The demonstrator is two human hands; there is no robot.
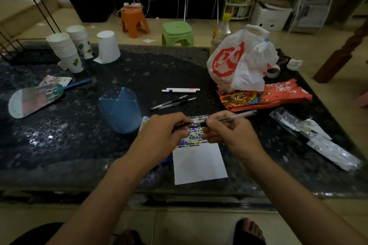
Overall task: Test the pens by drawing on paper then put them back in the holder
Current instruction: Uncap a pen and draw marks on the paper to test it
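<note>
My right hand (229, 131) grips a clear pen (237, 116) whose barrel points up and to the right. My left hand (165, 131) pinches the pen's dark cap (184, 125) at the tip end, just above a white paper (199, 165) with a coloured patterned strip (196, 137). The blue pen holder (119, 109) stands to the left of my hands. Two black pens (173, 102) and two white pens (180, 90) lie on the table beyond my hands.
The dark table (59, 141) carries stacked paper cups (65, 49), a hand fan (35, 97), a white and red plastic bag (239, 65), red packets (264, 95) and clear wrappers (314, 137). Stools stand on the floor beyond.
</note>
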